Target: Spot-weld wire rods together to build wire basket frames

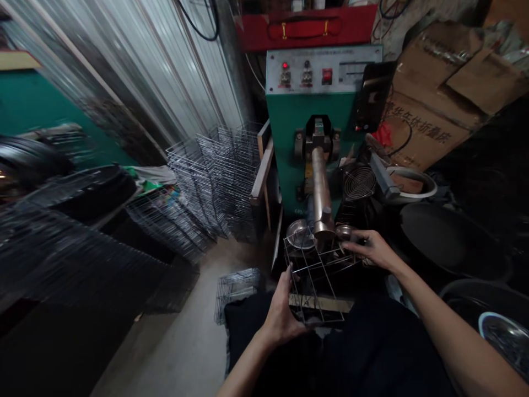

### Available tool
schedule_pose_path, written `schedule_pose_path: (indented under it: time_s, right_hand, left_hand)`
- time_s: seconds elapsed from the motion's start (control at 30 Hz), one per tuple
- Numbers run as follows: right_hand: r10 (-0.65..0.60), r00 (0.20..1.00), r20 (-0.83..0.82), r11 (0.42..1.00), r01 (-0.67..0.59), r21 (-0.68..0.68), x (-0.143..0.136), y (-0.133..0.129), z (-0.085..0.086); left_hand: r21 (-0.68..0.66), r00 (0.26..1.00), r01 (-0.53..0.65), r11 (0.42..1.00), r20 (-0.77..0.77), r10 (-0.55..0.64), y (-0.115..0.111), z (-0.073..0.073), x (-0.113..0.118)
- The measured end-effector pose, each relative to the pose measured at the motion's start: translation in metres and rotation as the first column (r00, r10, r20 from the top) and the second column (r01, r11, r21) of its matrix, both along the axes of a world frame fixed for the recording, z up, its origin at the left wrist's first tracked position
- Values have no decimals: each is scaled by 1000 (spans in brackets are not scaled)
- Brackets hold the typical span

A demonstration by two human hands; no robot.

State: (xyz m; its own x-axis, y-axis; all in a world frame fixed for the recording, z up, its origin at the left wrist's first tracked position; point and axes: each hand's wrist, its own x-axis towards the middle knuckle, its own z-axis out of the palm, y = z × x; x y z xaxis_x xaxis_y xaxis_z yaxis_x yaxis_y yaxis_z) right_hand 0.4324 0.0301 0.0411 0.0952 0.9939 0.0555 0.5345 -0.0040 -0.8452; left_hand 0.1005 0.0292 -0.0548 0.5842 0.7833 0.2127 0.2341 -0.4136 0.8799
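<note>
A wire grid frame point(313, 278) sits tilted over my lap, in front of a green spot-welding machine point(285, 143). My left hand point(283, 317) grips its near left side, thumb up along the wires. My right hand point(374, 249) is closed at the frame's far right, fingertips beside a small round metal cup point(345, 231); what they pinch is hard to make out. Between the hands, the machine's thick copper-coloured arm point(320, 187) reaches down to the frame's far edge. A shallow round metal dish point(300, 234) lies just left of the arm's tip.
Stacks of wire racks point(223, 176) stand on the left, with a small wire rack point(236, 289) on the floor. A wooden bar point(262, 173) juts out beside the machine. Dark round pans point(450, 237) and a cardboard box point(438, 105) are on the right.
</note>
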Motion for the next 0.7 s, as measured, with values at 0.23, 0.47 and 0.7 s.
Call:
schedule_pose_path:
  time_s: [0.23,0.47,0.7]
  right_hand:
    - [15,1000,-10,1000,-14,16,6,4,-5]
    - [-13,1000,18,1000,13,8,5,5,-1]
    - [-79,997,23,995,77,70,7,-6,-6]
  left_hand:
    - [5,1000,-4,1000,-24,4,4,-2,1]
    - [23,1000,11,1000,3,-11,9,6,2]
    - [12,999,27,1000,32,-27,11,23,2]
